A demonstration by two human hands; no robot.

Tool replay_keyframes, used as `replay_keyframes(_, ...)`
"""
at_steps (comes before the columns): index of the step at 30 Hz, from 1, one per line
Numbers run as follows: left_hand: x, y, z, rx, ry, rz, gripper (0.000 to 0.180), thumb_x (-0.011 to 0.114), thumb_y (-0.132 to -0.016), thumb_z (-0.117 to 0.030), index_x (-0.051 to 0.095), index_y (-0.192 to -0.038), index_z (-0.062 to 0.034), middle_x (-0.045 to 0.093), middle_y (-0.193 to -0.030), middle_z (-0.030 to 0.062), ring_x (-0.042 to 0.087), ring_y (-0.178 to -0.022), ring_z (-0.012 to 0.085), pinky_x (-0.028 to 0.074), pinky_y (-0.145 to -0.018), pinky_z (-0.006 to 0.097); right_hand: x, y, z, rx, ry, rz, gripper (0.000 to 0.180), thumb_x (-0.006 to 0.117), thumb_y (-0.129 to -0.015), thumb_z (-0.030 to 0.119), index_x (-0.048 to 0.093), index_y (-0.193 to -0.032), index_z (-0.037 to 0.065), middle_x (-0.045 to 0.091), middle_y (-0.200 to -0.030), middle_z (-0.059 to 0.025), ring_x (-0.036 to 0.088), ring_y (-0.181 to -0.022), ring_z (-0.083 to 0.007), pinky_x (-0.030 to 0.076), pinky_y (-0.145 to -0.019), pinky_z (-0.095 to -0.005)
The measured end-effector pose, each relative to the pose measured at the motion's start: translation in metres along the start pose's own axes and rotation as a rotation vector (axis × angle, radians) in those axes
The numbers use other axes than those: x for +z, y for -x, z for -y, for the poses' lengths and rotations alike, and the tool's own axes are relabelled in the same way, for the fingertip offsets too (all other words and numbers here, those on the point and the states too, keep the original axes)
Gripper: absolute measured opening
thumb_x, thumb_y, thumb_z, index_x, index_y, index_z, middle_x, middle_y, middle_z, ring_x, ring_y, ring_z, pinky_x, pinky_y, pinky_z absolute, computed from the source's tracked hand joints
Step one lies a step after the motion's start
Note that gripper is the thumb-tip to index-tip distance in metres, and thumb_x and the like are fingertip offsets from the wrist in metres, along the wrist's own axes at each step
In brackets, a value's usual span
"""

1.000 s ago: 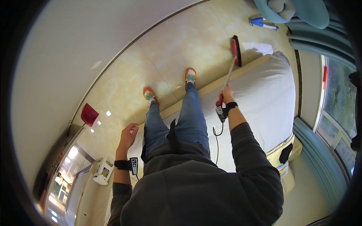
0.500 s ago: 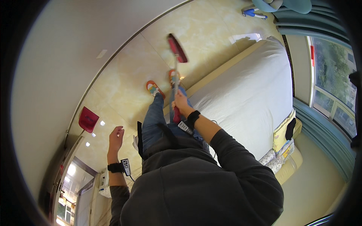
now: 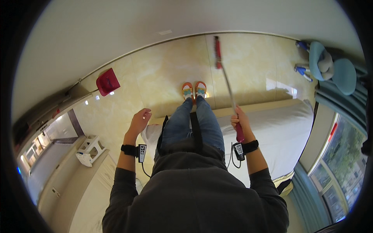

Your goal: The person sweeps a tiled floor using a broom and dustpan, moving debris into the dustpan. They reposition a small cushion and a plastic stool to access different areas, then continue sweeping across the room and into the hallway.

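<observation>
My right hand (image 3: 241, 116) is wrapped round the shaft of a broom (image 3: 229, 87), just ahead of its dark red grip end. The grey shaft slants forward and slightly left to a narrow red head (image 3: 218, 52) near the wall. The head is a little blurred, and I cannot tell whether its bristles touch the floor. My left hand (image 3: 140, 119) hangs in the air on the left, fingers loosely curled and nothing in them. Beyond it, a dark red dustpan (image 3: 108, 82) stands by the wall, its handle running behind the door edge.
A bed with a white sheet (image 3: 278, 130) lies behind my legs and to the right. At the far right stands a blue-green chair (image 3: 326, 66) beside teal curtains (image 3: 342, 108). A white stool (image 3: 90, 150) is at the left. Glossy tiles (image 3: 163, 73) run to the curved wall edge.
My body has turned to the right, bringing the chair further into view. The broom has swung right relative to my feet, which now stand side by side. The right hand keeps its hold.
</observation>
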State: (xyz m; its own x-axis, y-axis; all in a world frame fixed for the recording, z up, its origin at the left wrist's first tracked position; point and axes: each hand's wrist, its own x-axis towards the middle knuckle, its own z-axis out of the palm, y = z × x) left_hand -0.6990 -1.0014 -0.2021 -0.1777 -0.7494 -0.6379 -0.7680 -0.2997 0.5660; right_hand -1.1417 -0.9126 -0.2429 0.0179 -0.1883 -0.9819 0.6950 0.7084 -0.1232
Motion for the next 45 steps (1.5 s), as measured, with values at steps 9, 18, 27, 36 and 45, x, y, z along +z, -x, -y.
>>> replay_keyframes(9, 0.002, 0.075, 0.046, -0.288, 0.130, -0.020, 0.024, 0.055, -0.083, -0.017, 0.057, -0.099, -0.0003, 0.063, -0.087, 0.0126, 0.060, -0.080, 0.0204, 0.046, -0.073, 0.029, -0.042, -0.230, 0.093, -0.678, 1.079, -0.320, 0.014, 0.048, -0.077, 0.023, 0.048, -0.070, 0.010, 0.047, -0.053, -0.0056, 0.048, -0.048, -0.0200, 0.039, -0.040, -0.0319)
replay_keyframes(18, -0.056, 0.073, 0.148, -0.219, 0.181, -0.070, 0.022, 0.056, -0.083, -0.017, 0.058, -0.100, -0.0031, 0.063, -0.086, 0.0106, 0.060, -0.079, 0.0191, 0.046, -0.069, 0.029, 0.198, -0.206, -0.123, -0.788, 1.262, -0.345, 0.024, 0.057, -0.070, 0.023, 0.054, -0.090, 0.011, 0.054, -0.061, -0.0103, 0.055, -0.060, -0.0245, 0.045, -0.047, -0.0366)
replay_keyframes(27, -0.183, 0.097, 0.284, -0.109, 0.074, -0.212, 0.020, 0.055, -0.084, -0.019, 0.058, -0.099, -0.0057, 0.062, -0.079, 0.0087, 0.057, -0.072, 0.0160, 0.045, -0.065, 0.027, 0.349, -0.124, -0.304, -0.195, 0.634, 0.030, 0.039, 0.047, -0.086, 0.019, 0.041, -0.125, 0.018, 0.044, -0.052, -0.0056, 0.046, -0.037, -0.0175, 0.039, -0.035, -0.0302)
replay_keyframes(36, -0.285, 0.134, 0.329, -0.036, 0.091, -0.673, 0.022, 0.056, -0.083, -0.012, 0.057, -0.103, -0.0045, 0.062, -0.088, 0.0107, 0.060, -0.079, 0.0200, 0.045, -0.071, 0.030, 0.383, -0.042, -0.265, -0.057, 0.621, 0.141, 0.044, 0.045, -0.089, 0.024, 0.033, -0.132, 0.024, 0.043, -0.058, -0.0039, 0.039, -0.041, -0.0107, 0.039, -0.038, -0.0267)
replay_keyframes(45, -0.442, 0.160, 0.437, -0.073, -0.526, -1.048, 0.067, 0.067, -0.071, -0.018, 0.034, -0.128, -0.0075, 0.043, -0.122, 0.0173, 0.039, -0.113, 0.0334, 0.030, -0.095, 0.042, 0.420, -0.068, -0.267, -0.260, 0.851, 0.037, 0.030, 0.042, -0.087, 0.019, 0.043, -0.116, 0.012, 0.042, -0.051, -0.0029, 0.042, -0.038, -0.0122, 0.035, -0.035, -0.0269)
